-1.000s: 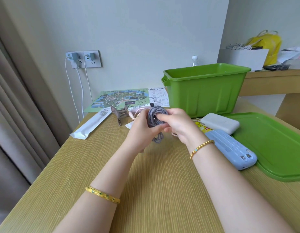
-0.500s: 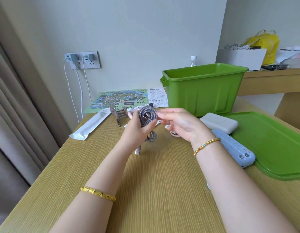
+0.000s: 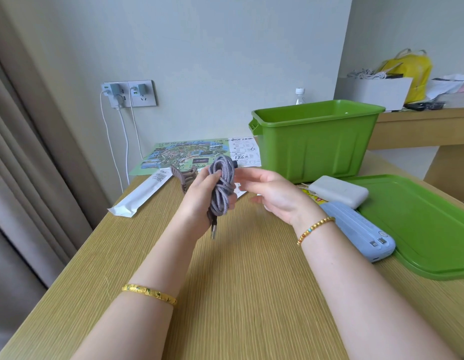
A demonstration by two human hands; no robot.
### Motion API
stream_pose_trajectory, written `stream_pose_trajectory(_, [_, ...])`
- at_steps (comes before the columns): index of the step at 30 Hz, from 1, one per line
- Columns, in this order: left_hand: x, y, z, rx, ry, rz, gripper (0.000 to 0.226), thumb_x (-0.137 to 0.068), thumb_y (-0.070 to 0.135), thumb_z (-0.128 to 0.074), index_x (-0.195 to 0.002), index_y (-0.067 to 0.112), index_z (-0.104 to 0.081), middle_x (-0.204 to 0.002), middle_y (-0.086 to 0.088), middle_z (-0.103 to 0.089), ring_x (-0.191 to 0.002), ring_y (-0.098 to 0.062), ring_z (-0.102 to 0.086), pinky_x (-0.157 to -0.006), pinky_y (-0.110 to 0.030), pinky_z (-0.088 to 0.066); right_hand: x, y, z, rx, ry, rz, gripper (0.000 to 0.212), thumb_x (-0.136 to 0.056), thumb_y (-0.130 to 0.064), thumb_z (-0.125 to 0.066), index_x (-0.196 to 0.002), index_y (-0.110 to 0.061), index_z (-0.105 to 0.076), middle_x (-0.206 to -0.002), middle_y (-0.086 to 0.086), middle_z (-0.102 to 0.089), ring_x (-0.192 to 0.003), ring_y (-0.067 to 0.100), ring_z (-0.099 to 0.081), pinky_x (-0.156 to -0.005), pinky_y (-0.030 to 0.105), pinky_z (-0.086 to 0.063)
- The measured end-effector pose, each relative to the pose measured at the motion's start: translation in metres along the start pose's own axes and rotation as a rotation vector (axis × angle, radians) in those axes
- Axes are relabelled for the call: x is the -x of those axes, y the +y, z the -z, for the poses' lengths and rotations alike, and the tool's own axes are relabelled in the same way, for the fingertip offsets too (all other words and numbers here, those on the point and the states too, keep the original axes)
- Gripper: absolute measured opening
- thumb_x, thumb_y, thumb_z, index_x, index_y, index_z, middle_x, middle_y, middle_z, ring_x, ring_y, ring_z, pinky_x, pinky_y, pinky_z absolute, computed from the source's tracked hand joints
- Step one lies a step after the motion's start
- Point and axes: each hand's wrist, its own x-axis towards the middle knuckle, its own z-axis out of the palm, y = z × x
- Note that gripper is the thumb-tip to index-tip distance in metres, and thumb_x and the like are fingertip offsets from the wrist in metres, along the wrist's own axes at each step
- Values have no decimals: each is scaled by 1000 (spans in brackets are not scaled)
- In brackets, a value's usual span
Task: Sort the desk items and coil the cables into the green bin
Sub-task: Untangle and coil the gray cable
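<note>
Item: grey braided cable (image 3: 220,188), wound into a coil, centre of frame, above the wooden desk (image 3: 251,294). Change: the right hand (image 3: 273,194), pinching the coil a second ago, has let go; winding looks finished, leaving transfer to the green plastic bin (image 3: 316,141), upper right. Left hand (image 3: 203,196): raised, fingers curled round the coil, plug dangling below. Right hand: just beside the coil, fingers extended and relaxed, holding nothing.
</note>
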Motion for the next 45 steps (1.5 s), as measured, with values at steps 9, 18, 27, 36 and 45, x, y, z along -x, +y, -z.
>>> stream_pose_trajectory(9, [5,5,3,287,-55,275,25,-98,24,-37,-94,8,-56,-73,-7,-54,-40,-13,-50,-41,-24,-51,-6,7,-5,94,50,99,11,-88,-11,-59,-92,-18,-67,-92,-3,-68,-83,-1,-59,-75,8,-43])
stream_pose_trajectory(18, [2,3,5,-136,-10,282,38,-97,40,-37,-98,10,-59,-70,-8,-65,-58,-21,-65,-57,-34,-57,-10,9,-3,331,210,48,9,-87,-16,-62,-88,-8,-65,-73,-6,-56,-68,7,-49,-57,9,-39])
stream_pose_trajectory(27, [-2,-10,-1,-480,97,130,18,-87,24,-60,-90,6,-60,-81,-11,-66,-70,-22,-65,-65,-31,-52,-12,10,-6,576,405,230,12,-85,-24,-64,-77,-15,-63,-66,-9,-52,-61,4,-45,-54,18,-32])
stream_pose_trajectory(36, [-2,0,5,-9,69,182,19,-92,13,-47,-81,3,-59,-54,-3,-64,-46,-13,-61,-41,-17,-45,-10,5,-11,513,298,327,16,-80,-20,-70,-95,-18,-72,-107,-4,-48,-108,8,-33,-85,-7,-15])
stream_pose_trajectory(45, [3,2,7,-180,-196,160,18,-92,23,-54,-107,12,-54,-74,6,-71,-69,-13,-69,-57,-25,-55,-9,1,-12,266,291,345,14,-90,-9,-55,-84,-20,-59,-105,2,-66,-97,14,-61,-89,24,-47])
